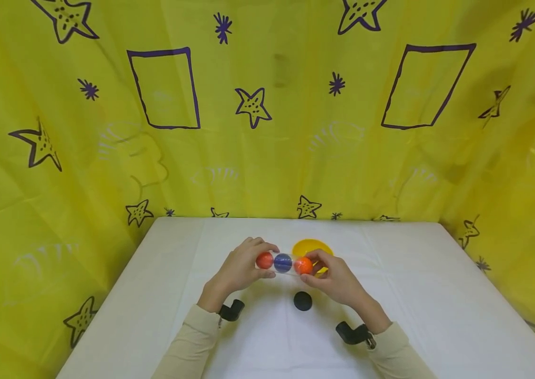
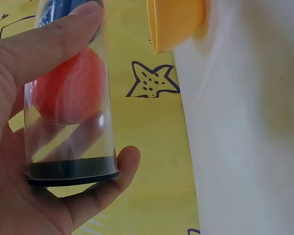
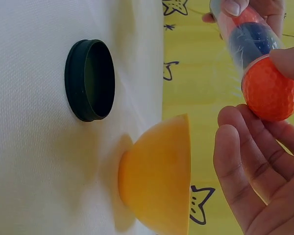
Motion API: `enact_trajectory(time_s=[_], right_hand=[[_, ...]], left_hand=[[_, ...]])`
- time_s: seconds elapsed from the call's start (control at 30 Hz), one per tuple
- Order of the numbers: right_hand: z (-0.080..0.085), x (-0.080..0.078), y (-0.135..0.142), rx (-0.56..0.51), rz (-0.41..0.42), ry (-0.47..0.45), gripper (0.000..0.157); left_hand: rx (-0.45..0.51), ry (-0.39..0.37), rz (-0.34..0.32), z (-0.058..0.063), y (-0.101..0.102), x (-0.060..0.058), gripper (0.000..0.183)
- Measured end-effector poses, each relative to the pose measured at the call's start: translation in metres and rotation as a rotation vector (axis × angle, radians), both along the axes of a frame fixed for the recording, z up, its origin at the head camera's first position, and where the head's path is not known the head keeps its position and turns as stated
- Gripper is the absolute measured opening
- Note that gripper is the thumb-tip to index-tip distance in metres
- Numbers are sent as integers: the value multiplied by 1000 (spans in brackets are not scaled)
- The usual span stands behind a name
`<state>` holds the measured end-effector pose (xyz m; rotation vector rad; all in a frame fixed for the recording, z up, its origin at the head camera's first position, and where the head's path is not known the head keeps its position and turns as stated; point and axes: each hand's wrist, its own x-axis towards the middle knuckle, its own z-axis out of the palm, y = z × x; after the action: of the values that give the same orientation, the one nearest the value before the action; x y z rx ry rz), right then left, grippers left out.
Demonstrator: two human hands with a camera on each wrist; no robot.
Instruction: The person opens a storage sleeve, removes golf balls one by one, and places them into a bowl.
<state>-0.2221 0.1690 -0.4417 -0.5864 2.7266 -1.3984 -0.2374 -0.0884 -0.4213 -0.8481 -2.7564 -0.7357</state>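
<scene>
My left hand grips a clear plastic tube, held sideways above the table. A black cap closes the tube's end near my left palm. Inside sit a red ball and, beyond it, a dark blue ball. At the tube's uncapped end, my right hand pinches an orange dimpled golf ball between thumb and fingers. The ball is right at the tube's mouth, mostly outside the rim in the right wrist view.
A loose black cap lies on the white table below the hands. Behind my right hand stands a yellow bowl. Yellow curtains with drawn stars surround the table's back and sides. Black wrist mounts hang under both wrists.
</scene>
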Motion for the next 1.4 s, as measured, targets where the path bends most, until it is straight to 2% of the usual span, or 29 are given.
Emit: enact_trajectory(time_s=[0.27,0.43,0.73,0.9,1.13,1.4], right_hand=[[0,0,1,-16,1,15,36],[-1,-2,2,-20,-12,56,36],[-1,-5,9,-47,-101,139,37],[-1,-7,13,-27,-166,151,39],[-6,-13,23,-52,-212,228,38],[-11,-17,28,-43,-265,189,41]], left_hand=[[-16,19,5,0,0,-1,45],[-6,20,7,-1,-1,-1,45],[20,34,-5,-2,-1,-3,43],[27,-7,5,-3,-3,-4,44],[65,-80,25,0,-5,-2,45],[68,-89,31,0,-6,-4,45]])
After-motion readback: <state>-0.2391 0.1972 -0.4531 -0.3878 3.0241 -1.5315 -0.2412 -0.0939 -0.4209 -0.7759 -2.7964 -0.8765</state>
